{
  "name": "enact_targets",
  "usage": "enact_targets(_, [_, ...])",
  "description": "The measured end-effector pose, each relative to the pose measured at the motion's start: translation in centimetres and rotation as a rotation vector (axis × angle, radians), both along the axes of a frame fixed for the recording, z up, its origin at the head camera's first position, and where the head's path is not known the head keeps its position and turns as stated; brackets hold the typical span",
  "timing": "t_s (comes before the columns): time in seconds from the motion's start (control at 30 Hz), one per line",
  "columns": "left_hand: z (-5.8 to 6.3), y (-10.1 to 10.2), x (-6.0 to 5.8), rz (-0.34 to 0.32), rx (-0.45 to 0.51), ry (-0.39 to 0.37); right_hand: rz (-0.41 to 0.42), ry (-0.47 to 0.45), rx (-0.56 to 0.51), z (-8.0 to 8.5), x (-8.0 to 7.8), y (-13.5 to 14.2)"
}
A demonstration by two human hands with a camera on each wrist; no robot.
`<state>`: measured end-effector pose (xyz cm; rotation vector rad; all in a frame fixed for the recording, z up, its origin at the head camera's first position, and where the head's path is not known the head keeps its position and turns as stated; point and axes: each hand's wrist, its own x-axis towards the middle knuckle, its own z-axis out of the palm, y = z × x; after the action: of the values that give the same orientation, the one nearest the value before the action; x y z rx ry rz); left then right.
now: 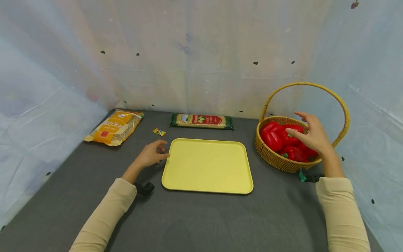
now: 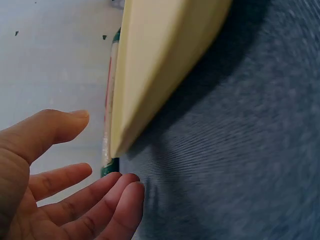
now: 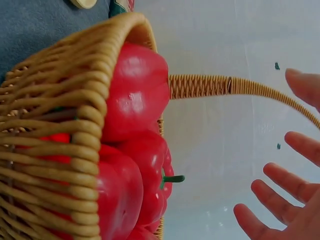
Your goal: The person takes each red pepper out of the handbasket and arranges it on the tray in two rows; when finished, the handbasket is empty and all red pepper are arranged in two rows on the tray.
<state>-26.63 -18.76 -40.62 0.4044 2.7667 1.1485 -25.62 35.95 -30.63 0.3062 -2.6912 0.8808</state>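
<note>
At the left edge of a yellow tray (image 1: 207,166) is my left hand (image 1: 151,154), its fingers loosely bent and nothing held; the thumb tip overlaps the rim in the head view. In the left wrist view, thumb and fingers stand apart beside the tray corner (image 2: 130,120). My right hand (image 1: 313,134) hovers over a wicker basket (image 1: 277,162) of red bell peppers (image 1: 271,140), thumb and fingers spread. The right wrist view has those fingers (image 3: 285,200) apart from the peppers (image 3: 135,95), one of which shows a green stem.
A tall arched handle (image 1: 303,84) rises over the basket. Behind the tray lies a long green-ended packet (image 1: 201,121), with a small yellow-green wrapped piece (image 1: 159,132) to its left. An orange bag of grain (image 1: 114,127) lies at the far left. Pale sheeting (image 1: 201,52) encloses the table.
</note>
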Motion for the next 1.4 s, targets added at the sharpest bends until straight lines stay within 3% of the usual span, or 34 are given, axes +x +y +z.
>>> enact_targets(0.23, [-1.1, 0.4, -0.3, 0.021, 0.011, -0.045, -0.012, -0.063, -0.038, 0.0, -0.9, 0.8])
enact_targets(0.7, [-1.6, 0.8, -0.8, 0.057, 0.084, -0.113, -0.044, -0.141, -0.133, -0.9, -2.5, 2.1])
enact_targets(1.4, [-2.5, 1.2, -0.8, 0.057, 0.097, -0.063, -0.079, -0.240, -0.185, -3.4, -3.7, 3.3])
